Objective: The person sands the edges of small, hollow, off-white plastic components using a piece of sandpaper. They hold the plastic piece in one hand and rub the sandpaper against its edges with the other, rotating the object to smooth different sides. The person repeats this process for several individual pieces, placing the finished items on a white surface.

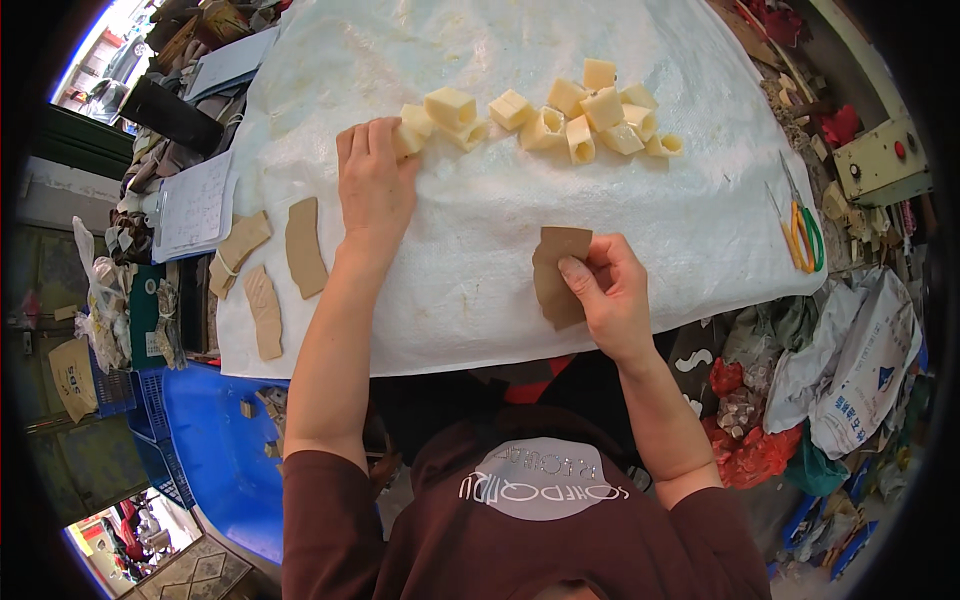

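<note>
A cluttered workshop surrounds a table covered with a white woven sheet (480, 230), with bags and scraps piled along the floor at the right and a blue crate (215, 440) at the lower left. Nearest the person, at the sheet's front edge, the right hand (612, 295) pinches a brown cardboard-like cut piece (555, 270), thumb on top and fingers curled behind it, holding it just above the sheet. To the left, three more brown cut pieces (305, 245) lie along the sheet's left edge, near a clipboard with paper (195, 205). Farther out, the left hand (375, 180) lies palm down, its fingers together and closing on a pale yellow hollow block (410, 135) at the left end of a scattered row of similar yellow blocks (590, 115). That row stretches rightward across the far part of the sheet. Scissors with yellow and green handles (800, 225) lie near the sheet's right edge, well apart from both hands.
</note>
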Tool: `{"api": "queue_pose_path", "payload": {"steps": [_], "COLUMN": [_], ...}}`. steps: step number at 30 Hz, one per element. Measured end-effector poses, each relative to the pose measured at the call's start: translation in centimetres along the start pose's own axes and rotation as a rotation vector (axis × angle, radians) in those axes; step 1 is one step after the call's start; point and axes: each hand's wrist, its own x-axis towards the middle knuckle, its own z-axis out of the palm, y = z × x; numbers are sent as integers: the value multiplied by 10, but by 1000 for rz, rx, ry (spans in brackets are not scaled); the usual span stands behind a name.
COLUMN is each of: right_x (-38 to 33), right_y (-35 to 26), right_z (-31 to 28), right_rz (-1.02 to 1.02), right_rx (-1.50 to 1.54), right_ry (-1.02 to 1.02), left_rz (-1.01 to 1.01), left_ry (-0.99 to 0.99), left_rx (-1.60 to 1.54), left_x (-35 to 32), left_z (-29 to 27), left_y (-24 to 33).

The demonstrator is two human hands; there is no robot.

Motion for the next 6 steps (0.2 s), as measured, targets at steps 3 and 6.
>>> {"api": "queue_pose_path", "payload": {"steps": [3,6], "right_x": [-1,-2], "right_y": [0,4], "right_z": [-2,-4], "right_rz": [-4,-18], "right_rx": [-120,-239], "right_ry": [6,-9], "left_rz": [-126,-365], "left_ry": [-97,-219], "left_rx": [-103,-330], "left_x": [8,15], "left_z": [-2,-13], "left_y": [-9,-18]}}
